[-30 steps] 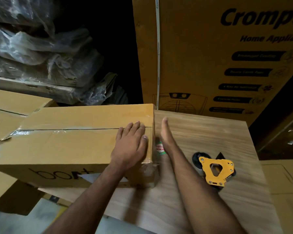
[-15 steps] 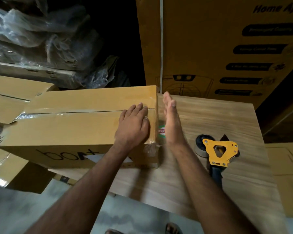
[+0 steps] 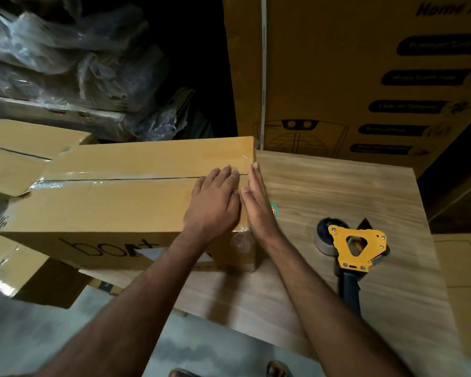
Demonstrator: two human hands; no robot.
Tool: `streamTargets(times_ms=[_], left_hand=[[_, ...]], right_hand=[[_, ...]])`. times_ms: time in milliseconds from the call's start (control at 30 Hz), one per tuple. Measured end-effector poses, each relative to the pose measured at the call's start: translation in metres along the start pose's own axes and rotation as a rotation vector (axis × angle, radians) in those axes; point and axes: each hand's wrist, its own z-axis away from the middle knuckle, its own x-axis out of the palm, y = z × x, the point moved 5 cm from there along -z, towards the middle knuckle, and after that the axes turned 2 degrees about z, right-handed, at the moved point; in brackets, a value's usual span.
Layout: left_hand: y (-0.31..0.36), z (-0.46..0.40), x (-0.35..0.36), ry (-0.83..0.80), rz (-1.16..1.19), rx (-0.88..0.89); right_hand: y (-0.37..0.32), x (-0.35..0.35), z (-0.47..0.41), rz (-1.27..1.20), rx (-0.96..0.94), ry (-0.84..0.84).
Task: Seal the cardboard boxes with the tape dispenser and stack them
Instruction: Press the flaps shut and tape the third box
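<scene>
A long brown cardboard box (image 3: 106, 208) printed "boAt" lies on the wooden table (image 3: 337, 191), its left part hanging past the table's edge. Clear tape runs along its top seam. My left hand (image 3: 215, 202) lies flat on the box's top near the right end, fingers straight. My right hand (image 3: 256, 202) is held edge-on with straight fingers against the box's right end face. A yellow tape dispenser (image 3: 354, 246) with a dark handle lies on the table, right of my right forearm, untouched.
More taped boxes lie at left (image 3: 19, 151) and lower left (image 3: 30, 273). A tall printed carton (image 3: 365, 72) stands behind the table. Plastic-wrapped bundles (image 3: 65, 63) are piled at back left. Grey floor lies below, with my feet at the frame's bottom.
My right hand has moved from beside the box up against its right end, close to my left hand. My left hand has stayed flat on the top. The view tilted down slightly.
</scene>
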Motion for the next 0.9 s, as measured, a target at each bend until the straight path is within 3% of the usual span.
streamTargets(times_ms=[133, 200, 267, 367, 433, 500, 633, 700, 767, 833, 900], left_hand=[[0.001, -0.002, 0.003, -0.037, -0.040, 0.021], [0.002, -0.002, 0.002, -0.048, -0.046, 0.023], [0.003, -0.002, 0.001, -0.059, -0.043, 0.020], [0.004, -0.001, 0.000, -0.058, -0.045, 0.011], [0.003, -0.002, 0.000, -0.058, -0.042, 0.012], [0.002, -0.005, 0.000, -0.056, -0.039, 0.014], [0.003, -0.004, -0.001, -0.053, -0.055, 0.007], [0.004, -0.004, -0.001, -0.052, -0.052, 0.007], [0.003, -0.006, -0.001, -0.039, -0.046, 0.005], [0.003, -0.005, -0.002, -0.042, -0.039, 0.003], [0.004, -0.003, -0.003, -0.035, -0.024, -0.001]], right_hand=[[-0.034, -0.031, -0.040, -0.026, -0.040, 0.122], [-0.039, -0.025, -0.057, -0.015, -0.093, 0.093], [0.000, -0.013, -0.081, -0.098, 0.070, 0.009], [0.045, -0.019, -0.116, -0.166, 0.228, 0.049], [0.002, -0.020, -0.106, -0.124, 0.199, 0.114], [-0.014, -0.013, -0.117, -0.040, 0.077, 0.040], [-0.007, -0.018, -0.143, 0.002, 0.228, 0.033], [-0.009, -0.024, -0.150, -0.016, 0.207, 0.054], [-0.006, -0.017, -0.149, 0.055, 0.173, -0.032], [0.008, -0.015, -0.148, 0.096, 0.254, -0.083], [0.009, -0.022, -0.150, 0.159, 0.310, -0.030]])
